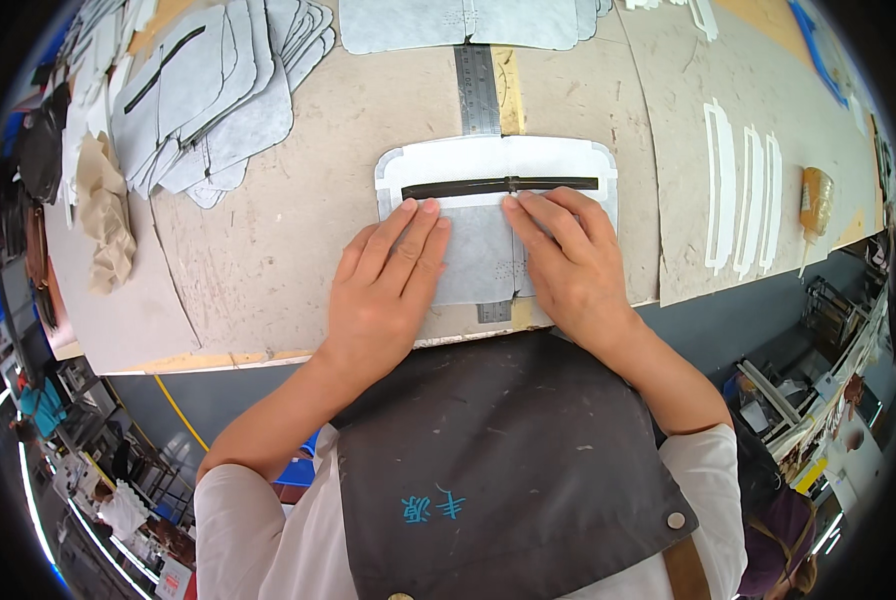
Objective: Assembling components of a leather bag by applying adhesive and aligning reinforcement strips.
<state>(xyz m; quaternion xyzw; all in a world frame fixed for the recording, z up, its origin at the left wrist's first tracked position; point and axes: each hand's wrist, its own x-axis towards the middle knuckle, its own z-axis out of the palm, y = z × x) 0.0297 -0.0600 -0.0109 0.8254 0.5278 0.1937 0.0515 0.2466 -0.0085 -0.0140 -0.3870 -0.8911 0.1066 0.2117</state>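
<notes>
A pale grey-white panel with rounded corners lies flat on the table in front of me. Across its upper part runs a long narrow black strip, probably a zipper, set in a white band. My left hand rests palm down at the panel's left side, fingertips just below the strip. With its fingers stretched out, my right hand presses on the panel right of the middle, fingertips at the strip's lower edge. Both thumbs are largely hidden. A steel ruler passes under the panel, sticking out above and below.
Stacked grey panels spread at the far left, near crumpled brown paper. Another panel lies at the far edge. White strip frames and a yellowish glue bottle are on the right. The table's front edge runs before my apron.
</notes>
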